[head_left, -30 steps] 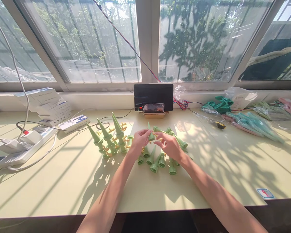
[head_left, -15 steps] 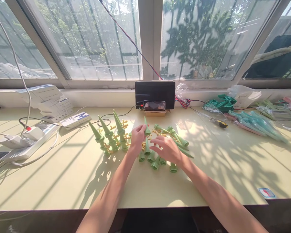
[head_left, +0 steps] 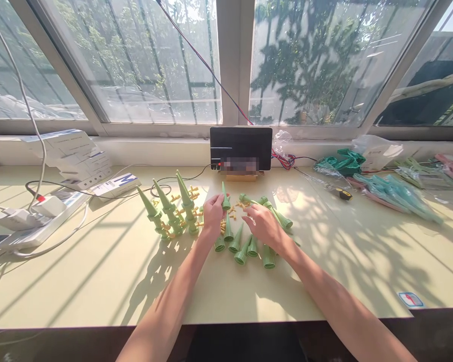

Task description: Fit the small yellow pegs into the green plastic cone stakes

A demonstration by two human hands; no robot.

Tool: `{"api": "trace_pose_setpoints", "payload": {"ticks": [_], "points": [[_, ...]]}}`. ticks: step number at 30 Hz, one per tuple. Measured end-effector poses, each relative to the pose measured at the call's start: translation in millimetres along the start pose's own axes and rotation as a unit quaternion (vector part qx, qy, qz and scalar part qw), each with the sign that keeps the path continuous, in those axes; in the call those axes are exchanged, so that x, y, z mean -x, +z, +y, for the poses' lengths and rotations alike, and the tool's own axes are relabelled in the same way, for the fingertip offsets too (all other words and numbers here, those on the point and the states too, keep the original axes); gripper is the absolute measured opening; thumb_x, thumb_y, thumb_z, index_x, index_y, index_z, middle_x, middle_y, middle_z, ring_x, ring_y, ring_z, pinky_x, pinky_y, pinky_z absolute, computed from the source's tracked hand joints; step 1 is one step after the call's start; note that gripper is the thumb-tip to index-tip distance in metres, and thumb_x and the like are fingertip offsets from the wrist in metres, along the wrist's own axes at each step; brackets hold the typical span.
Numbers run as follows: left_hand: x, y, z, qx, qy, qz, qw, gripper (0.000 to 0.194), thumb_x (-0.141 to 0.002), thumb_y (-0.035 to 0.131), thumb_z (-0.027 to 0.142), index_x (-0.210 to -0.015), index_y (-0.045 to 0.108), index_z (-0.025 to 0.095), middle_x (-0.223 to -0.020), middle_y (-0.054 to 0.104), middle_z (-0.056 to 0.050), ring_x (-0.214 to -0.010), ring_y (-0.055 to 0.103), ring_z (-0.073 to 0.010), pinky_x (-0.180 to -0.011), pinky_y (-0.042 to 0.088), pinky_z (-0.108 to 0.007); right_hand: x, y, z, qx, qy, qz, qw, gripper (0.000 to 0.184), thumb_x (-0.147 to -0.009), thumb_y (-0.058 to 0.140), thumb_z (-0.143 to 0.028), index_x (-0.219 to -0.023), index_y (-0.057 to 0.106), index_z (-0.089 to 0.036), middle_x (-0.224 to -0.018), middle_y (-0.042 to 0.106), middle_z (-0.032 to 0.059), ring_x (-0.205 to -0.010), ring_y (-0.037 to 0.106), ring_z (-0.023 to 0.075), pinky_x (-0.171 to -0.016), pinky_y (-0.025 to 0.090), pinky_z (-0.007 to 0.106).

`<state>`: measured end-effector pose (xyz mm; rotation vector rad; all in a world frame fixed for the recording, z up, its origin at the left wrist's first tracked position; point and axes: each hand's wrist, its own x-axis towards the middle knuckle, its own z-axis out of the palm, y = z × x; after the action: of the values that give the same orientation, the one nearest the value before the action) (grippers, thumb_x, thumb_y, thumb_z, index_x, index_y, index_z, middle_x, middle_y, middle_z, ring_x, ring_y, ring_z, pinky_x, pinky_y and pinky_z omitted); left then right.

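My left hand [head_left: 213, 215] is closed around a green plastic cone spike [head_left: 225, 197], held tip up above the table. To its right, my right hand [head_left: 264, 223] hovers over the pile with its fingers apart and nothing seen in them. Small yellow valves [head_left: 242, 204] lie between the hands, partly hidden by the fingers. Several loose hollow green spikes [head_left: 241, 256] lie in front of the hands, wide ends toward me. More green parts [head_left: 286, 221] lie beyond my right hand. Left of my left hand, three joined green spikes with yellow valves [head_left: 189, 208] stand upright.
A black tablet [head_left: 241, 143] stands at the back against the window ledge. White boxes [head_left: 73, 156] and a power strip [head_left: 56, 218] with cables are on the left. Bagged green and pink parts [head_left: 396, 193] and a yellow-black tool [head_left: 344, 194] lie on the right.
My right hand has moved a little to the right, away from my left hand, toward the pile's right part. My left hand still holds the spike, shifted slightly left.
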<state>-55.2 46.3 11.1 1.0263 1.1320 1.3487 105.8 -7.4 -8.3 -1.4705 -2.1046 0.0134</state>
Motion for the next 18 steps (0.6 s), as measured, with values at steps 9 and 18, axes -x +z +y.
{"api": "trace_pose_setpoints", "payload": {"ticks": [9,18], "points": [[3.4,1.4,-0.1,0.006,0.007,-0.007,1.0,0.028,-0.079,0.064,0.041,-0.088,0.071,0.015,-0.061,0.05,0.001,-0.05,0.04,-0.0096,-0.045,0.034,-0.022,-22.2,-5.1,-1.9,-0.01,0.013,-0.072,0.997,0.014,-0.091,0.061,-0.018,-0.1,0.072,-0.018,-0.085,0.064,0.0061,-0.073,0.058,0.0175,-0.063,0.038,0.026],[1.9,-1.5,1.5,0.028,0.019,-0.008,0.999,0.028,-0.08,0.063,0.041,-0.091,0.068,0.016,-0.063,0.048,0.002,-0.049,0.04,-0.0089,-0.045,0.032,-0.022,-50.2,22.6,10.4,-0.05,-0.076,-0.12,0.989,0.021,-0.084,0.06,-0.004,-0.093,0.075,-0.017,-0.079,0.061,0.004,-0.07,0.054,0.0144,-0.063,0.04,0.023]]}}
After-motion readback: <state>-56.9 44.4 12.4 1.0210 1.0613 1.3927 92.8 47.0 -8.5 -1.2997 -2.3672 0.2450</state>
